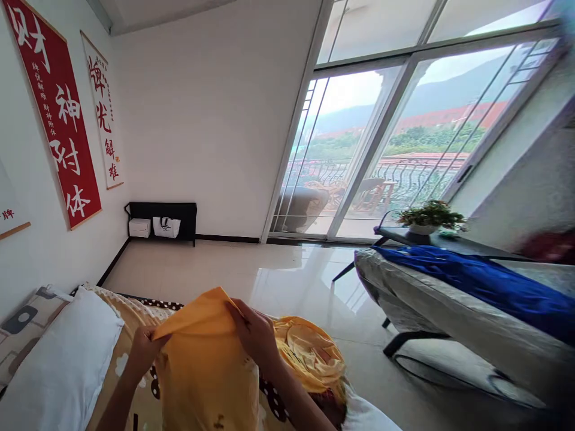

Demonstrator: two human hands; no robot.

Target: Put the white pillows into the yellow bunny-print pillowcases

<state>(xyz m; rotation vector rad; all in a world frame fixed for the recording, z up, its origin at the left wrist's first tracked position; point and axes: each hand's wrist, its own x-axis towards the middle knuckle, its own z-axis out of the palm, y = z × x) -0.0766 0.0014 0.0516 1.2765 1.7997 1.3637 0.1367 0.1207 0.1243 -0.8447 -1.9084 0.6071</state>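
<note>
An orange-yellow cloth (202,359) hangs spread in front of me, over the bed. My left hand (146,347) pinches its upper left corner between thumb and fingers. Its upper right edge is gripped by my right hand (256,329), which is raised slightly higher. The top of the cloth peaks between the hands, and its lower end runs out of view. I cannot tell whether it is a garment or a cover. Right of my right forearm lies a crumpled yellow cloth (309,353), with something white beneath it. The bed's tan patterned sheet (119,311) shows around the hanging cloth.
A white pillow (67,365) and a patterned pillow (31,323) lie on the left. At right stands a plastic-covered seat (404,287) with blue fabric (476,287) on it. A potted plant (426,216) and a low black bench (164,209) stand farther back, near sliding glass doors (381,137).
</note>
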